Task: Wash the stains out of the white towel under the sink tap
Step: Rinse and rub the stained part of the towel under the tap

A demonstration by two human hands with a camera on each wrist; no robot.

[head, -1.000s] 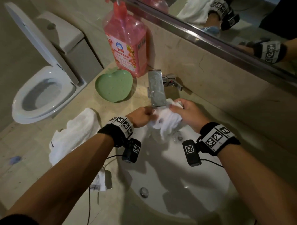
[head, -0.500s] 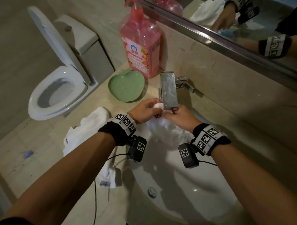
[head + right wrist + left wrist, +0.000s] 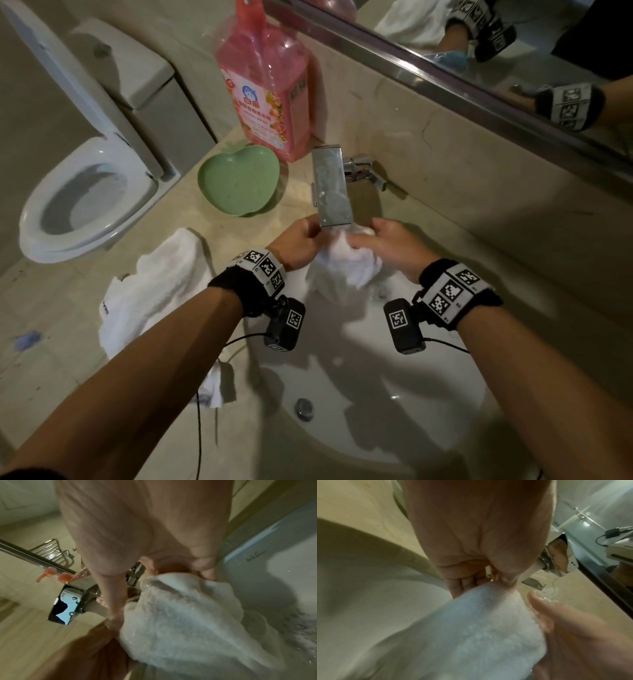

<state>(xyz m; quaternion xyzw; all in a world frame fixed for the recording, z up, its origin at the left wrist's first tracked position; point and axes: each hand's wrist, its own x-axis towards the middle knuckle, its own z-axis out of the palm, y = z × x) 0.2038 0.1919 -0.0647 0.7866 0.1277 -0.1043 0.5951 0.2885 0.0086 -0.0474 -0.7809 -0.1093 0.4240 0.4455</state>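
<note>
A wet white towel [image 3: 346, 263] hangs bunched over the white sink basin [image 3: 394, 394], right under the flat chrome tap [image 3: 330, 186]. My left hand [image 3: 305, 240] grips its left side and my right hand [image 3: 387, 245] grips its right side, knuckles up. In the left wrist view the towel [image 3: 479, 635] runs from my curled left fingers [image 3: 464, 582] down toward my right thumb [image 3: 544, 608]. In the right wrist view the soaked towel [image 3: 185, 615] hangs from my curled right fingers [image 3: 205, 568], with water drops spraying at the right. No stain shows.
A second white towel [image 3: 154, 291] lies on the beige counter left of the basin. A green heart-shaped dish [image 3: 238, 180] and a pink detergent bottle [image 3: 270, 85] stand behind it. An open toilet [image 3: 85, 198] is at far left. A mirror [image 3: 479, 51] runs along the wall.
My hands stay under the tap, and the towel bunch now hangs lower between them. The head camera has shifted, so the scene sits differently in the picture.
</note>
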